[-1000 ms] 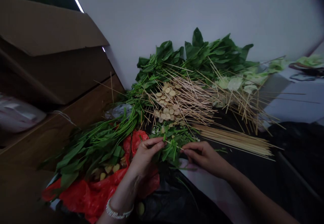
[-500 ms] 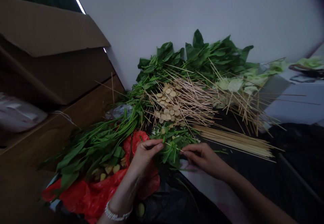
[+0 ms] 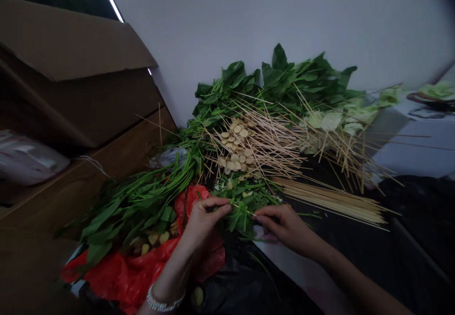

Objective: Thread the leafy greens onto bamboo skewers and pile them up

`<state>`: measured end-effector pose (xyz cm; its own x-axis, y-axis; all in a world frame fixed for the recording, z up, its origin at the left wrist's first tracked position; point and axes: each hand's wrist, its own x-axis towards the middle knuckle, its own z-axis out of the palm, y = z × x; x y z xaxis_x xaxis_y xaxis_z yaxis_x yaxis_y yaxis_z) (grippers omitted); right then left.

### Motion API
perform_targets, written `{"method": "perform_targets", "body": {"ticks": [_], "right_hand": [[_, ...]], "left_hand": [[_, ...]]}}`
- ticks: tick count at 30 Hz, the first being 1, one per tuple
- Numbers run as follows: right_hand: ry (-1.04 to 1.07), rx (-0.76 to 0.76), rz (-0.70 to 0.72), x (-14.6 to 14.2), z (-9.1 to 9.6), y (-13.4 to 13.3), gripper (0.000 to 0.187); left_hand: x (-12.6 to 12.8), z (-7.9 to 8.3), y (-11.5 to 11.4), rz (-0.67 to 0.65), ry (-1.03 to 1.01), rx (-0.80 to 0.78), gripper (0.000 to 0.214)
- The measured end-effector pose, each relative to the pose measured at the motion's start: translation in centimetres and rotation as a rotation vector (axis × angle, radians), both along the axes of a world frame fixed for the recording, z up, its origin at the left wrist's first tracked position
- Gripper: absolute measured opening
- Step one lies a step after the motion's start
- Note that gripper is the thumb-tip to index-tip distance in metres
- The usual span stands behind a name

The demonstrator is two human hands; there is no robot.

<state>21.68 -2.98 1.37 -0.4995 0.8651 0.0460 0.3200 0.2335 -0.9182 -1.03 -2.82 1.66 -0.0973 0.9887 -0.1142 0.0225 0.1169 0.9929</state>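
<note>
My right hand (image 3: pixel 280 221) pinches a thin wooden skewer (image 3: pixel 251 214) near one end. Folded green stems (image 3: pixel 242 208) are threaded on that skewer, with leaves hanging below. At the other end my left hand (image 3: pixel 209 213) is closed, thumb and forefinger pinching a green stem at the skewer's tip. A beaded bracelet circles the left wrist. Just beyond the hands lies a heap of cut greens (image 3: pixel 232 187). Skewered pale round slices (image 3: pixel 238 146) are piled behind it. A bundle of bare skewers (image 3: pixel 334 199) lies to the right of the heap.
Loose leafy greens (image 3: pixel 131 210) and a red plastic bag (image 3: pixel 121 274) with pale pieces are at left. More greens (image 3: pixel 291 78) lean against the wall. Skewered pale-green leaves (image 3: pixel 330 120) lie at right. A cardboard box (image 3: pixel 78 63) stands at back left; black plastic (image 3: pixel 241 277) lies in front.
My hands stay nearly in place, pinching the skewer. The green piece at the left fingertips now sits slightly closer to the other stems. The whole view has shifted slightly.
</note>
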Motion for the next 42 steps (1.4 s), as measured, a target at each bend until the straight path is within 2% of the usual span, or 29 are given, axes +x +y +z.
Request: {"method": "perform_targets", "body": {"ticks": [9, 18, 21, 25, 30, 34, 38, 40, 42], "right_hand": [[-0.021, 0.024, -0.018, -0.2, -0.2, 0.0, 0.029], [-0.012, 0.039, 0.015, -0.4, -0.4, 0.0, 0.029], [0.008, 0.054, 0.011, -0.4, -0.2, 0.0, 0.030], [-0.004, 0.088, 0.005, -0.2, -0.1, 0.1, 0.032], [-0.024, 0.123, 0.020, -0.3, -0.5, 0.0, 0.029], [-0.025, 0.114, 0.013, -0.5, -0.9, 0.0, 0.031], [0.019, 0.025, -0.006, -0.5, -0.7, 0.2, 0.029], [0.067, -0.048, -0.007, -0.5, -0.5, 0.3, 0.029], [0.125, -0.116, 0.005, -0.4, -0.4, 0.3, 0.032]], "left_hand": [[0.1, -0.6, -0.2, 0.043, 0.200, 0.131, 0.016], [0.1, 0.1, -0.3, -0.025, -0.023, -0.072, 0.027], [0.1, 0.4, -0.2, -0.035, -0.090, -0.092, 0.031], [0.2, 0.5, 0.0, -0.020, -0.086, -0.074, 0.028], [0.3, 0.0, -0.1, -0.076, -0.050, -0.102, 0.028], [0.5, -0.4, -0.1, -0.096, -0.009, -0.063, 0.026], [0.2, -0.3, 0.2, -0.141, 0.044, -0.020, 0.025], [0.0, 0.2, 0.3, -0.181, 0.098, 0.066, 0.030], [0.0, 0.8, 0.2, -0.254, 0.175, 0.192, 0.043]]}}
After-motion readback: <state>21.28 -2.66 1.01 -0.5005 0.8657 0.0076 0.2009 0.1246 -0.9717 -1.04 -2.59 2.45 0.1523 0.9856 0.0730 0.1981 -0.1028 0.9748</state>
